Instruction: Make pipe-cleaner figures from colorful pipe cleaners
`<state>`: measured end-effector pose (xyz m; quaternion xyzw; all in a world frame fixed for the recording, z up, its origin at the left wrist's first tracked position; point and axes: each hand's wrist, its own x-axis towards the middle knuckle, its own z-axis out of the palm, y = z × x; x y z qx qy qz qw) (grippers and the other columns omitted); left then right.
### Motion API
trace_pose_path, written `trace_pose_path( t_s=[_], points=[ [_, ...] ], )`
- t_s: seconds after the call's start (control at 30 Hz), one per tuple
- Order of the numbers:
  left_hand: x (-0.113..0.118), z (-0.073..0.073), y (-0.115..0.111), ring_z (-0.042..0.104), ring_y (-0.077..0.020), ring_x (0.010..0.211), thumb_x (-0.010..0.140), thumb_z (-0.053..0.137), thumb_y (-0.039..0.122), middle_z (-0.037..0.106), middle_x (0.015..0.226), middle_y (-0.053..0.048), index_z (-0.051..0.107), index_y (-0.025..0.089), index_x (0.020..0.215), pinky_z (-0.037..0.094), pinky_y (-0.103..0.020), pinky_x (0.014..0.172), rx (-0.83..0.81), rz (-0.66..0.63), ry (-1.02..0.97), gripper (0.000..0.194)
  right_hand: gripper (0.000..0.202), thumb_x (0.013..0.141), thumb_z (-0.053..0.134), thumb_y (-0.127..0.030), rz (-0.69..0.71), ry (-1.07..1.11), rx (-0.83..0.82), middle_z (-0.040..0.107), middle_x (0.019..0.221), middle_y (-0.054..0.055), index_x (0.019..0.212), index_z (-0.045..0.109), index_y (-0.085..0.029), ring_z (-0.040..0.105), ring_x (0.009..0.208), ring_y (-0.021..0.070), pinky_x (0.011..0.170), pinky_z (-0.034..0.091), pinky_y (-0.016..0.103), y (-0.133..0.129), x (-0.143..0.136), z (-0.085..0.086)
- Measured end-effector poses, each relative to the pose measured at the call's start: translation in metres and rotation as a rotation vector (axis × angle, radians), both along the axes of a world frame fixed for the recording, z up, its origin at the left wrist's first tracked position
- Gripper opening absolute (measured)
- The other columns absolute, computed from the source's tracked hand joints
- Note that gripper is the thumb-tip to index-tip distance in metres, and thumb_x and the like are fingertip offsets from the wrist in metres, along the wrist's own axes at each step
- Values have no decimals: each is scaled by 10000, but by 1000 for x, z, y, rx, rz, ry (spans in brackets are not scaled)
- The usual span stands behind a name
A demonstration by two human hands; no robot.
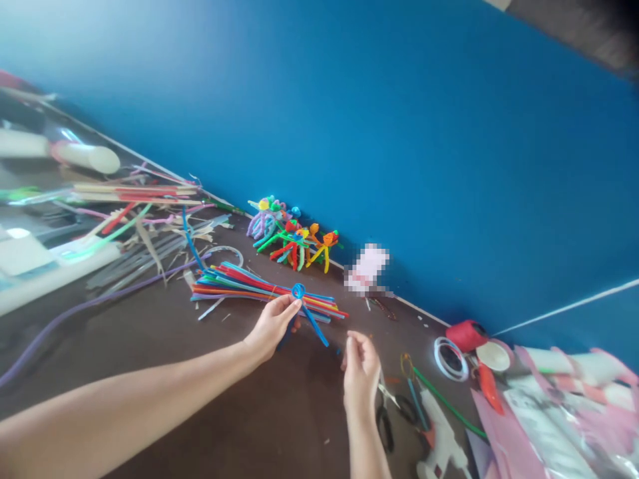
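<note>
Between the thumb and fingers of my left hand (274, 326) is a blue pipe cleaner (315, 326), its top coiled into a small round loop and its ends hanging down. To the right and slightly lower, my right hand (362, 362) is apart from it, fingers curled in and thumb against them; whatever it may hold is hidden. Behind my left hand lies a tied bundle of coloured pipe cleaners (239, 283). Close by my right wrist are scissors (392, 402), partly covered by that hand.
Several finished pipe-cleaner figures (294, 233) stand along the blue wall (349, 133). Loose strips and sticks (144, 199) clutter the left. At right lie a white glue gun (442, 436), white rings (450, 359), a red roll (465, 334) and pink plastic packaging (499, 426).
</note>
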<state>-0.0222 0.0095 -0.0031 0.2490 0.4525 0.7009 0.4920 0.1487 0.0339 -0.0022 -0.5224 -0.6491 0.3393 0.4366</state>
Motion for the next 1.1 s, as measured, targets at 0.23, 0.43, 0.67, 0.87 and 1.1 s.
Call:
trace_pose_path(
  t_s=[0.23, 0.43, 0.67, 0.87, 1.1],
  points=[
    [6, -1, -5, 376, -63, 405, 732, 506, 398, 408, 454, 59, 453, 155, 631, 300, -184, 411, 64, -77, 175, 269, 251, 818, 366, -270, 14, -195, 135, 579, 930, 127, 959, 518, -129, 547, 850, 200, 737, 437, 314, -6, -8, -1],
    [9, 0, -13, 391, -72, 447, 757, 473, 385, 396, 529, 44, 479, 145, 679, 317, -191, 433, 148, -187, 421, 252, 281, 794, 342, -145, 189, -357, 345, 549, 1003, 126, 1027, 499, -132, 499, 966, 196, 856, 386, 349, 7, -22, 9],
    [8, -2, -9, 367, -72, 463, 774, 439, 369, 394, 503, 49, 440, 148, 618, 293, -186, 444, 142, -176, 600, 270, 322, 808, 354, -174, 432, -649, 465, 541, 1071, 120, 1066, 537, -115, 476, 1010, 197, 889, 366, 329, 54, -46, 35],
    [5, -3, -4, 403, -92, 555, 780, 436, 306, 449, 588, 19, 489, 138, 640, 338, -200, 522, 168, -37, 709, 225, 278, 767, 427, -153, 504, -872, 379, 616, 933, 79, 975, 611, -155, 547, 863, 183, 757, 416, 264, 85, -78, 30],
    [2, -3, -1, 499, -149, 787, 771, 451, 269, 540, 849, -62, 553, 143, 703, 398, -239, 706, 199, 28, 727, 176, 129, 707, 516, -181, 538, -937, 386, 607, 725, 39, 717, 643, -200, 534, 706, 171, 596, 385, 234, 87, -82, 28]
  ],
)
